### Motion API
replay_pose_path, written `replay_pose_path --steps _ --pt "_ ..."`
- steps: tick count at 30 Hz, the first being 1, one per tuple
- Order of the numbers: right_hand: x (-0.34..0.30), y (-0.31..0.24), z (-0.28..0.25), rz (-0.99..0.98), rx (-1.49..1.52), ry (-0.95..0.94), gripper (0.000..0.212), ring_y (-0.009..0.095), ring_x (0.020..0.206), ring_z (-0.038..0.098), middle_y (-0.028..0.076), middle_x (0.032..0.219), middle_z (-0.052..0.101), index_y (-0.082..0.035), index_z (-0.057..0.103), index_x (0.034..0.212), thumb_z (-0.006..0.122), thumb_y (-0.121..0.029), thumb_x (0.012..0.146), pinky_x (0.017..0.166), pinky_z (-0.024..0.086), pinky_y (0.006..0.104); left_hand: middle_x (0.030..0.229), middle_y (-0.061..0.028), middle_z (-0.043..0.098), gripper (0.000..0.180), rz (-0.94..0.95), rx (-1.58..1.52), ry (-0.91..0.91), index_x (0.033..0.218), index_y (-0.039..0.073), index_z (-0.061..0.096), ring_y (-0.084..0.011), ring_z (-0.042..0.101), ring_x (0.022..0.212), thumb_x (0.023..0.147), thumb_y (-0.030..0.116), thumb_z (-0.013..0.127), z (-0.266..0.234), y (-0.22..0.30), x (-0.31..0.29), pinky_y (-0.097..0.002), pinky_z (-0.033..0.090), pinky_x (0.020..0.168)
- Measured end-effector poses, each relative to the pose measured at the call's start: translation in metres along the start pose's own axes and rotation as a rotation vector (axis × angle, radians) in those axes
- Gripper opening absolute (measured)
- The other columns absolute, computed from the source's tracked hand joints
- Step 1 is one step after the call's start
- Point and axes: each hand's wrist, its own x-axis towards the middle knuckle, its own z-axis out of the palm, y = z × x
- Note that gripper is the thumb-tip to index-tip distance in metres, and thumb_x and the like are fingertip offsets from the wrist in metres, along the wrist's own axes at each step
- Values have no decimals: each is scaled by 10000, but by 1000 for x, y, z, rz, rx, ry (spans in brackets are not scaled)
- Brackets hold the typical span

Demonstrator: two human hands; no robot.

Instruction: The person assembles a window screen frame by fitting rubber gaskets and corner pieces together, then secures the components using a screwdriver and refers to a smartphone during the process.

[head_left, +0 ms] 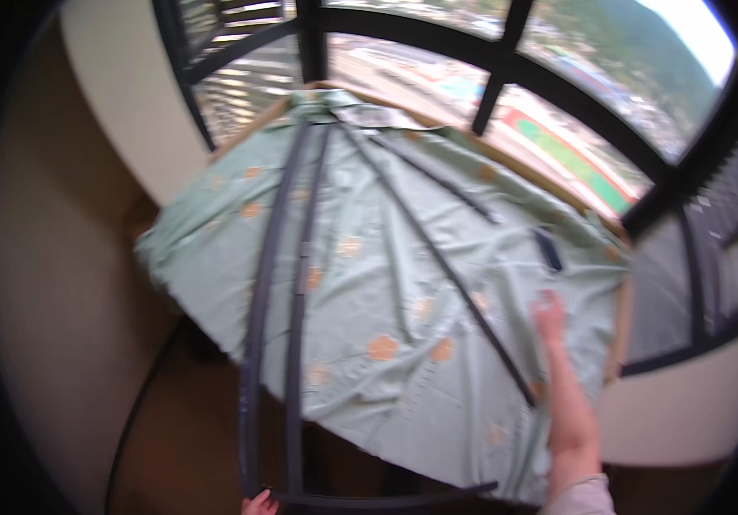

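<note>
My left hand [259, 504] is at the bottom edge, only partly in view, its fingers closed on the lower corner of a dark frame of long bars [259, 343]. Two of the bars run side by side up over the pale green flowered cloth [403, 343], and a crossbar [386, 500] joins them below. My right hand [549, 313] reaches over the cloth on the right, blurred, its fingers seemingly stretched out and nothing visible in them. Just beyond its fingertips lies a small dark rectangular object [547, 249], apart from the hand.
A long thin dark bar [446, 266] slants across the cloth, and a shorter one [437, 176] lies behind it. The cloth covers a surface with a wooden edge [618, 330]. Dark-framed windows [498, 60] curve around the back; a pale wall [120, 103] stands left.
</note>
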Motion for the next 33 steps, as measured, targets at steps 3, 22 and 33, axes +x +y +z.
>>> replay_pose_path --steps 3,22,33 --pt "88 118 4 135 -365 -30 750 391 1291 426 254 1368 472 35 425 1370 744 -324 794 1081 353 459 988 -48 656 382 30 -32 42 1193 100 548 -196 628 962 855 84 724 29 -22 -1 -367 514 843" --pt "182 97 65 276 -536 -129 716 393 1050 590 190 1152 604 21 543 1179 759 -465 700 889 498 479 1408 -184 426 618 1579 1412 -35 1382 -27 397 -357 431 1294 866 216 637 402 133 138 -410 381 1066" --pt "76 -94 30 384 1292 -615 424 84 708 456 -5 851 511 -25 510 1202 630 -235 854 666 396 250 1445 -129 452 676 1642 1269 -124 1359 4 497 -311 317 1408 817 347 709 448 178 187 -411 293 1142"
